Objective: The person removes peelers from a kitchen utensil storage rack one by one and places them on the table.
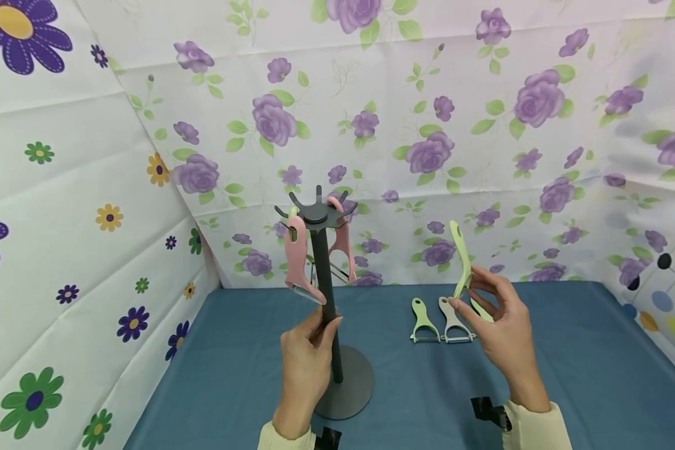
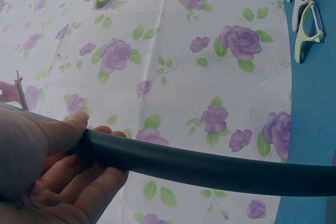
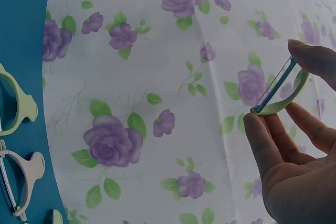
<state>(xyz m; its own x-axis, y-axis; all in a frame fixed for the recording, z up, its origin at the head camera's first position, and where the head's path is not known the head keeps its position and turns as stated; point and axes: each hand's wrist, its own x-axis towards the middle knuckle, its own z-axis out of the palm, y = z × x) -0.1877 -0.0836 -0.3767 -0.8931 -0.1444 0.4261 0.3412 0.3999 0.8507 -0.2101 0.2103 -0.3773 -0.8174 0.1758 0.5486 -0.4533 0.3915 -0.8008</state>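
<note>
My left hand (image 1: 308, 362) grips the post (image 2: 210, 169) of a dark grey hanging stand (image 1: 345, 390) between thumb and fingers. Two pink peelers hang from its top hooks: one pink peeler (image 1: 297, 256) at the front left, the other pink peeler (image 1: 343, 247) at the right. A bit of light green (image 1: 293, 214) shows behind the left one, mostly hidden. To the right of the stand, my right hand (image 1: 503, 331) pinches a green peeler (image 1: 460, 250) by its blade end, handle upward, above the table. In the right wrist view, thumb and fingertips hold the two ends of its blade (image 3: 275, 85).
Beneath and behind my right hand, a green peeler (image 1: 420, 315), a white peeler (image 1: 449, 315) and another green peeler (image 1: 480, 310), partly hidden, lie on the blue tablecloth (image 1: 427, 400). A flowered backdrop (image 1: 371, 87) rises at the table's back edge and sides.
</note>
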